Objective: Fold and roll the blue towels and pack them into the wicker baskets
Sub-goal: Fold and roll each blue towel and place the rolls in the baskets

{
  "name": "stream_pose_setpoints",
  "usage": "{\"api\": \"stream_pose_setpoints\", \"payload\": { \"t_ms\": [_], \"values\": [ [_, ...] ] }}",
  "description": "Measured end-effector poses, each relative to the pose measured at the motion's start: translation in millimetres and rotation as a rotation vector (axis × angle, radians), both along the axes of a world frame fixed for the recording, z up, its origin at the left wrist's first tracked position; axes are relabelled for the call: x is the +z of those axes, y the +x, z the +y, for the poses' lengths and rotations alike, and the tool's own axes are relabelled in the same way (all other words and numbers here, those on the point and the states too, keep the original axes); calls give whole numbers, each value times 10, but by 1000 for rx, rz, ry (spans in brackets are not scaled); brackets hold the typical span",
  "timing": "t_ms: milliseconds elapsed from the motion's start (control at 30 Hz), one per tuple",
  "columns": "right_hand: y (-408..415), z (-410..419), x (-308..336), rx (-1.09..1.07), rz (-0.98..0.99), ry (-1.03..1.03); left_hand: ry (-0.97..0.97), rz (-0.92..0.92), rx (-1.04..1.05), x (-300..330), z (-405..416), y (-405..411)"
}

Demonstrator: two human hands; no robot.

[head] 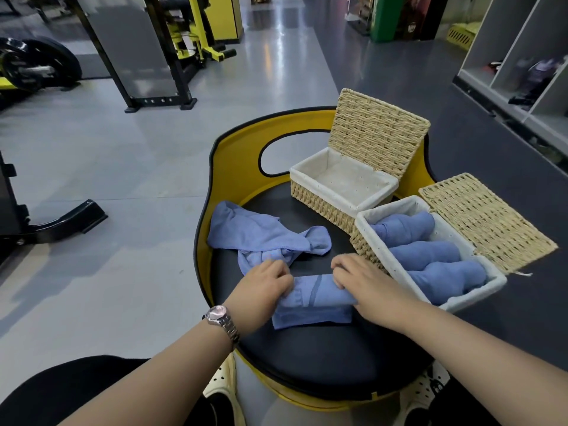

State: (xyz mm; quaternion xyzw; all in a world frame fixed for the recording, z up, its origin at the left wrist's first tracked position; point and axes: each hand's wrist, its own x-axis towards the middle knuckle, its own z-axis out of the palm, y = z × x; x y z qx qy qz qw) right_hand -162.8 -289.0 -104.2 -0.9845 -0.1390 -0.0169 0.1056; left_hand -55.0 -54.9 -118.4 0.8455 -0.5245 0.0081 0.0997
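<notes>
A half-rolled blue towel [313,298] lies on the black seat pad [332,348] in front of me. My left hand [264,287] grips the roll's left end, fingers curled over it. My right hand [362,279] grips its right end. Behind them lies a crumpled blue towel [255,232], loose on the pad. The near wicker basket [491,279] on the right holds three rolled blue towels [427,252], its lid open flat. The far wicker basket [322,198] has a white liner, nothing inside, and its lid stands upright.
The pad sits in a yellow, black-edged seat shell [233,149] with a handle hole. Gym machines [172,50] stand at the far left on a grey floor. White shelving [522,63] runs along the right. My shoes [221,392] show below the seat.
</notes>
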Motion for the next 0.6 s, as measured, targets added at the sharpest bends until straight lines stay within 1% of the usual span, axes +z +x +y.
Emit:
{"api": "stream_pose_setpoints", "payload": {
  "t_ms": [67,133,267,333,433,533,600],
  "values": [
    [-93,-39,-90,32,47,-71,62,4,-46,-43,76,-89],
    [-135,-90,-143,19,72,-78,67,54,-54,-65,123,-185],
    [-140,-28,-23,-55,51,42,-21,195,51,-5,71,-212],
    [-125,32,56,-115,126,86,-11,257,122,1,33,-180],
    [-73,53,98,-193,299,90,81,308,162,27,-25,-157],
    [-35,37,78,-159,422,45,188,432,195,66,-99,-173],
    [-37,38,50,-141,475,21,220,426,176,45,-130,-240]
  ]
}}
